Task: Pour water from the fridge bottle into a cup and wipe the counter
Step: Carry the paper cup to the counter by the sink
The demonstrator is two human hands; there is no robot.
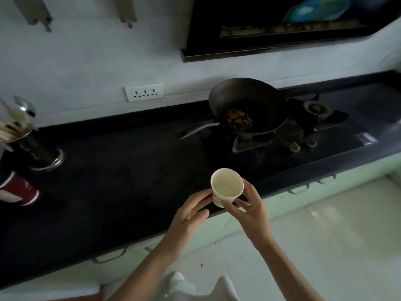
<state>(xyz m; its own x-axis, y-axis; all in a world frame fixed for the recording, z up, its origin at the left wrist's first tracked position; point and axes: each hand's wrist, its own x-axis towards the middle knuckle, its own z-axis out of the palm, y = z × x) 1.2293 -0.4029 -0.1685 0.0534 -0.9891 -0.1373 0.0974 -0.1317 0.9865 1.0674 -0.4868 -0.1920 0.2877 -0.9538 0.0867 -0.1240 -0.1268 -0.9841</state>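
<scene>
A: Cup (226, 186) at 6 o'clock, over the front edge of the surface (121, 183), mouth up, looks empty.

B: Held how?

A: Right hand (249, 208) curled round the lower wall from 4 o'clock, thumb across the front. Left hand (191, 210) at 8 o'clock, fingers nearly straight, tips touching the side, steadying rather than gripping.

B: Bottle?

A: Not in view. No cloth either.

B: Best way to set down?

A: Probably lower straight, base flat, further in from the edge toward 11 o'clock, on the bare dark patch. Keep well apart from the wok (249, 107) at 1 o'clock and the red cup (20, 190) at 9 o'clock. Loosen only once settled; light paper tips easily.
</scene>
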